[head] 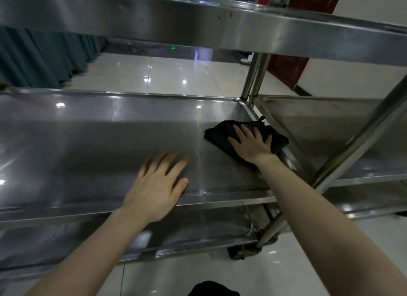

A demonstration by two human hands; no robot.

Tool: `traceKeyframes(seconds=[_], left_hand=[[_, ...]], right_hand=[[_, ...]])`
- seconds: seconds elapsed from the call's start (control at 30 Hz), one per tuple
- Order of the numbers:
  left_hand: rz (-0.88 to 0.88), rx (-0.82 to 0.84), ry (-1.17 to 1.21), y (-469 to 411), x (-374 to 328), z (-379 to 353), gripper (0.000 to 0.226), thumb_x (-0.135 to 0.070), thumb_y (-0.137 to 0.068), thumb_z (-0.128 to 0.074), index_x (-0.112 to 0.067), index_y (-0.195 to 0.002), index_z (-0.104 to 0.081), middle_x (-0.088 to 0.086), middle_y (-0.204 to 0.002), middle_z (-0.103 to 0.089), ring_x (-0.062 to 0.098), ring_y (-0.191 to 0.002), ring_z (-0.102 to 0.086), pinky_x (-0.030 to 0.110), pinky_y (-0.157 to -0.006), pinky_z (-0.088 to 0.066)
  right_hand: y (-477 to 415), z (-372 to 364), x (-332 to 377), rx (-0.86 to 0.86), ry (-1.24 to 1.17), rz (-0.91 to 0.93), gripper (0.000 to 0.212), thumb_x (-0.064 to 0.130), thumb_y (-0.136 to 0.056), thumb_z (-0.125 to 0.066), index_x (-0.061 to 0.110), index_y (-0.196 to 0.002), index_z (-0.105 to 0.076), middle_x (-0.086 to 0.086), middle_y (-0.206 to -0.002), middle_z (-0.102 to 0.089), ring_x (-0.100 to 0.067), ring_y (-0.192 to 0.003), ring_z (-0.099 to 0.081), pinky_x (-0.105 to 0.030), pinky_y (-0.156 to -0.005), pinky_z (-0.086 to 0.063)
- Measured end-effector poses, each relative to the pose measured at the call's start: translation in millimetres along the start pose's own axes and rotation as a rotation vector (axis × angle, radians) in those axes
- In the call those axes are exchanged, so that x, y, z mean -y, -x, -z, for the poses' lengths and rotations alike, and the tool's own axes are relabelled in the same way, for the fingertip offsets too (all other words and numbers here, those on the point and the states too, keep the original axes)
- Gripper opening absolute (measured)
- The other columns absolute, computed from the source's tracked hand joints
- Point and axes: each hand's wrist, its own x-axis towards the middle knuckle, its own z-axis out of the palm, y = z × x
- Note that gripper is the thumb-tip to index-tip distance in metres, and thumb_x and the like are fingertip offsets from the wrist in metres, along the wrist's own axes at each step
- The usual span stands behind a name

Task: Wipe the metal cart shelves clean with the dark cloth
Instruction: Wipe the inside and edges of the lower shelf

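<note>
Two spread-fingered hands, right hand (251,145) pressing dark cloth (220,135), left hand (157,185) over shelf (88,141)

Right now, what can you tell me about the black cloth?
The cloth is black, soft-looking and crumpled into a pad, with a small tail poking up at its far edge. It lies on the cart's middle shelf, close to the right rim. The right hand presses on it with spread fingers, covering its near part.
</note>
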Motion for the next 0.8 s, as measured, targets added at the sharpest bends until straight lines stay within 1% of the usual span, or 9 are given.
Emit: traceKeyframes(seconds=[0.1,0.2,0.27,0.37,0.43,0.5,0.6,0.7,0.8], left_hand=[[0.014,0.012,0.035,-0.8,0.1,1.7,0.064,-0.057,-0.092,-0.009,-0.035,-0.151,-0.022,-0.003,-0.154,-0.031,0.021,-0.147,-0.015,0.048,-0.119,-0.017],[0.028,0.011,0.028,1.3,-1.9,2.5,0.065,-0.057,-0.091,-0.011,-0.035,-0.151,-0.021,-0.002,-0.153,-0.031,0.022,-0.147,-0.015,0.047,-0.119,-0.017],[0.029,0.010,0.023,3.3,-3.8,3.8,0.065,-0.056,-0.091,-0.012,-0.033,-0.150,-0.025,-0.002,-0.152,-0.033,0.023,-0.146,-0.018,0.046,-0.119,-0.019],[0.014,0.023,0.027,2.5,-5.9,6.9,0.065,-0.055,-0.091,-0.011,-0.033,-0.151,-0.025,-0.004,-0.155,-0.031,0.022,-0.147,-0.017,0.045,-0.119,-0.019],[0.005,0.036,0.011,2.3,-6.5,5.8,0.066,-0.056,-0.090,-0.006,-0.036,-0.152,-0.019,-0.008,-0.157,-0.024,0.018,-0.149,-0.011,0.043,-0.120,-0.017],[-0.008,0.037,0.007,0.8,-6.3,4.9,0.066,-0.056,-0.090,-0.004,-0.037,-0.152,-0.018,-0.010,-0.158,-0.023,0.017,-0.149,-0.011,0.042,-0.120,-0.016],[0.006,0.025,0.028,2.0,-4.5,2.7,0.065,-0.056,-0.091,-0.008,-0.036,-0.149,-0.028,-0.011,-0.155,-0.031,0.016,-0.148,-0.017,0.042,-0.119,-0.018],[0.027,0.020,0.044,1.0,-4.8,3.2,0.064,-0.058,-0.091,-0.011,-0.036,-0.144,-0.040,-0.013,-0.153,-0.036,0.015,-0.147,-0.020,0.044,-0.120,-0.016],[0.039,0.042,0.028,2.0,-6.0,4.2,0.065,-0.059,-0.090,-0.010,-0.037,-0.143,-0.041,-0.015,-0.153,-0.035,0.015,-0.147,-0.021,0.048,-0.120,-0.014]], right_hand=[[53.4,-12.5,-18.6,0.042,-0.015,0.088,0.060,0.070,-0.094,-0.016,0.055,-0.149,0.001,0.023,-0.161,0.005,-0.019,-0.150,0.008,-0.060,-0.116,0.005],[116.2,-25.6,-43.2,-0.014,0.050,0.072,0.060,0.074,-0.087,-0.005,0.060,-0.143,0.009,0.028,-0.159,0.008,-0.015,-0.150,0.006,-0.056,-0.116,0.003],[125.7,-27.8,-48.8,-0.035,0.077,0.068,0.061,0.074,-0.086,-0.003,0.060,-0.144,0.008,0.029,-0.159,0.008,-0.014,-0.150,0.005,-0.054,-0.117,0.003],[85.4,-14.9,-46.4,0.018,0.031,0.038,0.060,0.072,-0.092,-0.013,0.057,-0.148,0.004,0.025,-0.160,0.008,-0.016,-0.150,0.006,-0.055,-0.117,0.007],[40.4,-5.7,-42.7,-0.001,0.023,-0.006,0.060,0.069,-0.095,-0.017,0.053,-0.150,-0.001,0.021,-0.162,0.006,-0.018,-0.151,0.006,-0.057,-0.117,0.007],[-2.0,2.0,-33.5,-0.027,0.008,-0.030,0.060,0.067,-0.096,-0.018,0.049,-0.152,-0.006,0.018,-0.163,0.002,-0.020,-0.151,0.003,-0.059,-0.117,0.005],[-43.7,7.3,-12.8,-0.047,-0.027,-0.029,0.061,0.065,-0.097,-0.020,0.044,-0.153,-0.010,0.013,-0.164,-0.003,-0.025,-0.151,0.000,-0.062,-0.116,0.005],[-47.2,9.6,-2.5,-0.051,-0.022,-0.016,0.060,0.063,-0.098,-0.020,0.042,-0.154,-0.010,0.012,-0.164,-0.004,-0.027,-0.150,-0.001,-0.063,-0.116,0.004],[2.1,-0.5,-6.7,0.017,0.029,0.130,0.058,0.064,-0.098,-0.019,0.049,-0.152,-0.005,0.019,-0.162,0.000,-0.021,-0.151,0.001,-0.058,-0.118,0.002]])
